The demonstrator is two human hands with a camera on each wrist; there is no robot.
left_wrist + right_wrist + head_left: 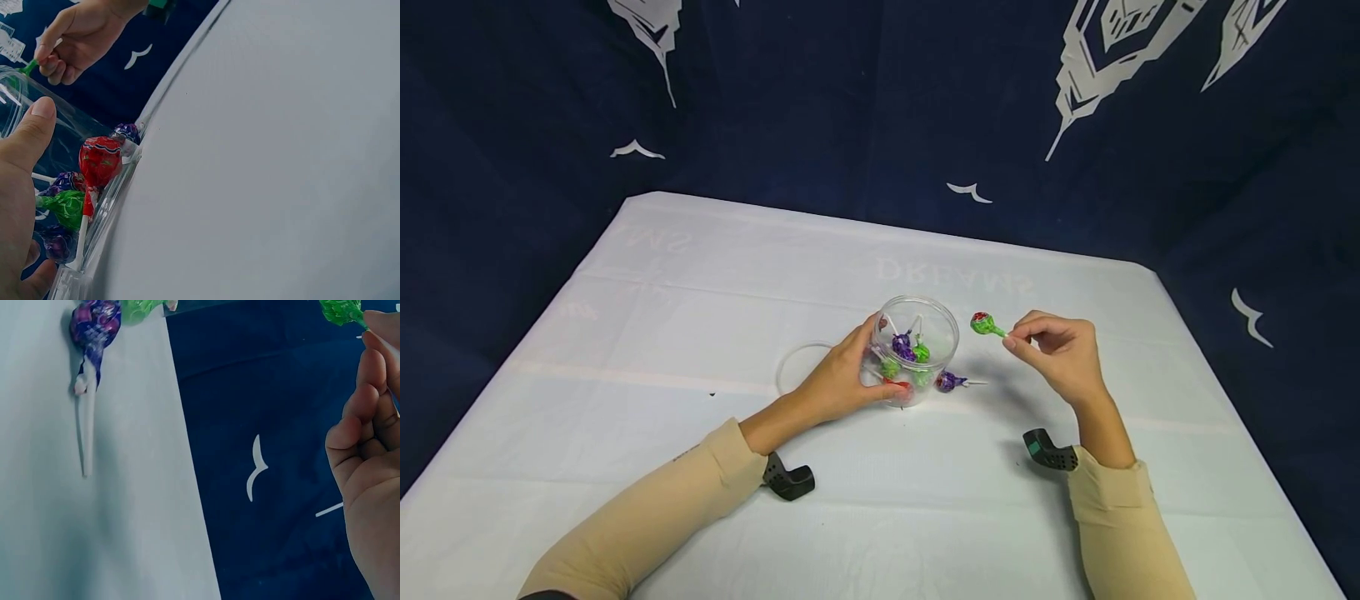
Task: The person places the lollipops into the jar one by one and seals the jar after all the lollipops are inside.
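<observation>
A clear plastic jar [925,321] stands mid-table with several wrapped lollipops inside, purple, green and red. My left hand [842,375] grips the jar's left side, thumb [34,125] pressed on its wall [12,87]. My right hand [1056,346] is raised to the right of the jar and pinches the stick of a green-and-red lollipop [983,324], its head pointing at the jar. The green wrapper [340,310] shows above my right fingers [369,375]. A purple lollipop [951,382] lies on the table beside the jar; in the right wrist view the purple lollipop [94,328] lies flat.
The jar's clear lid [797,367] lies flat left of the jar, behind my left hand. A white cloth [700,275] covers the table, and a dark blue patterned drape [880,100] hangs behind and around it. The table edge [1225,350] runs close on the right.
</observation>
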